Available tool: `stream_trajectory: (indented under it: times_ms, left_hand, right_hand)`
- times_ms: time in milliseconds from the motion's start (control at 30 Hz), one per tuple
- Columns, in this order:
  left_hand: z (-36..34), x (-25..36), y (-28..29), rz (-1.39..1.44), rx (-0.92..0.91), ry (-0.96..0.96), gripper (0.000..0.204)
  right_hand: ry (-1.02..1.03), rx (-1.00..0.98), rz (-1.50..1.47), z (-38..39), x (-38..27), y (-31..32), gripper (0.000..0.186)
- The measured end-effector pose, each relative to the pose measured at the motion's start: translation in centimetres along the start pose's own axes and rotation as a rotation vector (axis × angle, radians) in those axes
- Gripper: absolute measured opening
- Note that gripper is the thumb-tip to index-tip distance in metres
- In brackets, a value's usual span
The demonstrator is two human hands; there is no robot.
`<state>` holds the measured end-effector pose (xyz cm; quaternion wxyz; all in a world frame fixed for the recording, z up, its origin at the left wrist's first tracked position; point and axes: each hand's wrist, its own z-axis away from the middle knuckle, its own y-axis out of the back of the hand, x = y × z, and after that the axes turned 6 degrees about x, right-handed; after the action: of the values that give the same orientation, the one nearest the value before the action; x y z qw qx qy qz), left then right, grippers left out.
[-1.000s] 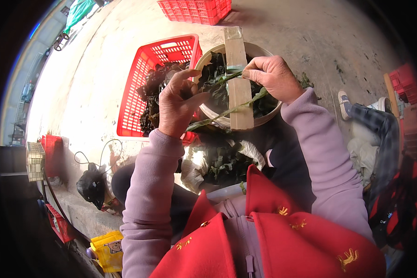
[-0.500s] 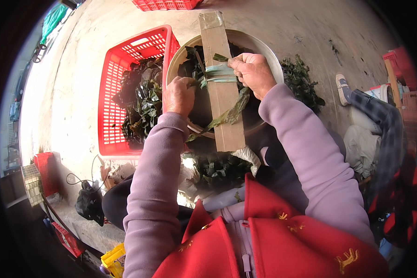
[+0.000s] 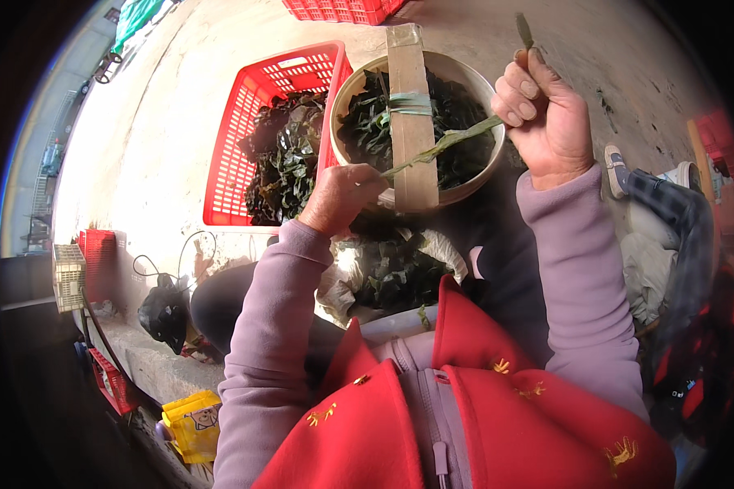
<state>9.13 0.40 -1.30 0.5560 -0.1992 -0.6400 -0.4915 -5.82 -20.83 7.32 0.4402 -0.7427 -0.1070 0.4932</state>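
A narrow green strip of seaweed (image 3: pixel 457 138) is stretched between my hands, slanting across a wooden board (image 3: pixel 414 155). My left hand (image 3: pixel 344 196) is closed on its lower end, beside the board's near left edge. Held higher, my right hand (image 3: pixel 548 114) grips the other part in its fist, and a short tip pokes up above thumb and forefinger. The board lies across a round tub (image 3: pixel 494 91) and has a pale green band (image 3: pixel 410 103) wound round it. Dark seaweed leaves (image 3: pixel 458 98) fill the tub on both sides of the board.
Left of the tub stands a red plastic basket (image 3: pixel 227 167) holding dark seaweed. More seaweed (image 3: pixel 395 277) lies in a whitish sack (image 3: pixel 338 281) close to my lap. Another red basket (image 3: pixel 342 10) is at the far edge. A person's checked trouser leg (image 3: pixel 669 198) reaches in from the right.
My right hand has lifted up and to the right, away from the board. My left hand has come nearer to me. The seaweed strip, loose over the board before, is now drawn out between them.
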Motion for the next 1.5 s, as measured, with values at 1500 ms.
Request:
stream_trajectory:
  times_ms: [1500]
  left_hand:
    - [0.3,0.6,13.5,-0.029,0.305,0.075,0.029]
  right_hand:
    - [-0.251,0.392,0.940,0.3,-6.1,10.6,0.022]
